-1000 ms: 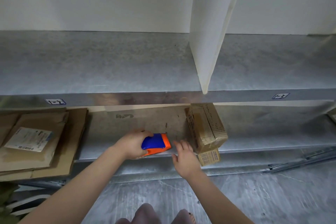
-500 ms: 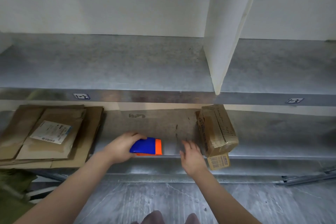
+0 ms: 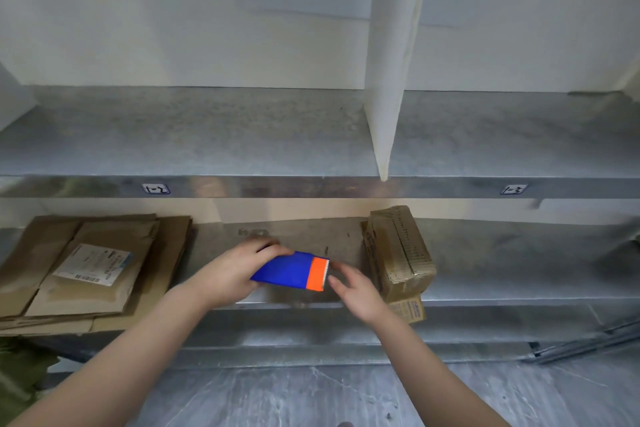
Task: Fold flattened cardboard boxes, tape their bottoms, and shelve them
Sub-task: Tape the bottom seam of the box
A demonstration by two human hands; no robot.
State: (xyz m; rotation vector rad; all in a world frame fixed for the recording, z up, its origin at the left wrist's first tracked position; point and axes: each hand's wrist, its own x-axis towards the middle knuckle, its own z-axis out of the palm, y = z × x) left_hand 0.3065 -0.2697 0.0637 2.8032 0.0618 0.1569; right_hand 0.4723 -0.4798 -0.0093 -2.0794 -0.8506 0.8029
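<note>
As the left hand (image 3: pixel 232 274) grips the dispenser (image 3: pixel 289 274), its long axis points right, toothed end just beside the empty, relaxed right hand (image 3: pixel 358 292).

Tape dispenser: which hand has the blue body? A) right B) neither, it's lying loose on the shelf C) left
C: the left hand curls round the blue body of the tape dispenser, while the right hand is open beside its orange toothed end.

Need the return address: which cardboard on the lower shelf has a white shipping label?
The top flattened brown cardboard box in the left stack; the upright brown carton at right has none.
</note>
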